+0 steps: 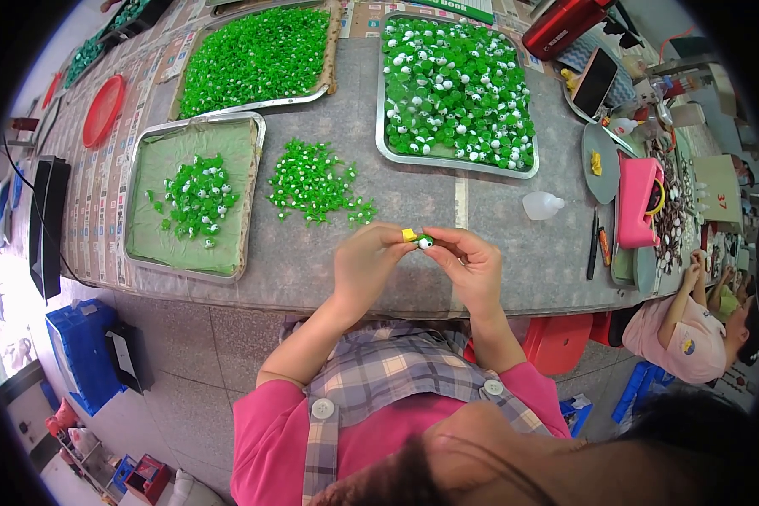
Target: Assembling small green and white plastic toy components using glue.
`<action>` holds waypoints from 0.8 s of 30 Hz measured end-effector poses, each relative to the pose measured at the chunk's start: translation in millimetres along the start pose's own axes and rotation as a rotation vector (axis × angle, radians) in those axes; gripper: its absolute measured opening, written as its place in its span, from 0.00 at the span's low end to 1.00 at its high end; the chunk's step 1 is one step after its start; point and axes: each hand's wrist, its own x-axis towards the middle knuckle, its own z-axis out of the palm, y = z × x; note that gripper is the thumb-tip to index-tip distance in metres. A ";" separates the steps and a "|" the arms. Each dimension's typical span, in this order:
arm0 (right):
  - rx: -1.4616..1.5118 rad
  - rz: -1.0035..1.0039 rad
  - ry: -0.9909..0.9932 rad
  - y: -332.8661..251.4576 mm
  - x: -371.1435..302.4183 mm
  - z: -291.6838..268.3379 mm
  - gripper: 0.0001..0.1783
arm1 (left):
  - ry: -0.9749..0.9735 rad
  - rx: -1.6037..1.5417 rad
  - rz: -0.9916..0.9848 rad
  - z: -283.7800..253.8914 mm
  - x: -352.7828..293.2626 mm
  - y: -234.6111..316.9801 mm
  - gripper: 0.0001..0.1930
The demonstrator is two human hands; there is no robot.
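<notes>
Near the table's front edge, my left hand (363, 266) and my right hand (476, 266) meet with fingertips pinched together. Between them is a small green-and-white plastic piece (425, 242) with a black dot like an eye. Both hands seem to grip it, though fingers cover part of it. A yellow bit (409, 235) shows at my left fingertips; whether it is a wrap or a separate thing I cannot tell. Just beyond my left hand lies a loose pile of small green parts (316, 181) with white spots.
At left, a metal tray (243, 244) holds green-and-white pieces. Two fuller trays stand farther back: one of green parts (253, 63), one of green-and-white pieces (457, 93). On the right are a small translucent bottle (543, 205), a grey plate (600, 173), pens and a pink holder (639, 202). Another person (683, 333) sits beyond.
</notes>
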 end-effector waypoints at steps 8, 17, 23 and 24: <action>-0.052 0.015 -0.013 3.3 -5.0 1.9 0.10 | -0.028 0.100 -0.084 0.9 -4.0 4.2 0.05; -0.029 0.067 -0.047 3.9 1.4 -6.6 0.09 | -0.069 0.294 0.172 -1.2 5.5 14.1 0.06; 0.098 0.141 -0.098 8.4 0.9 -8.0 0.09 | -0.112 0.321 0.253 -4.0 3.9 6.6 0.06; 0.099 0.142 -0.099 8.9 1.4 -7.7 0.09 | -0.130 0.330 0.267 -4.7 5.4 6.6 0.06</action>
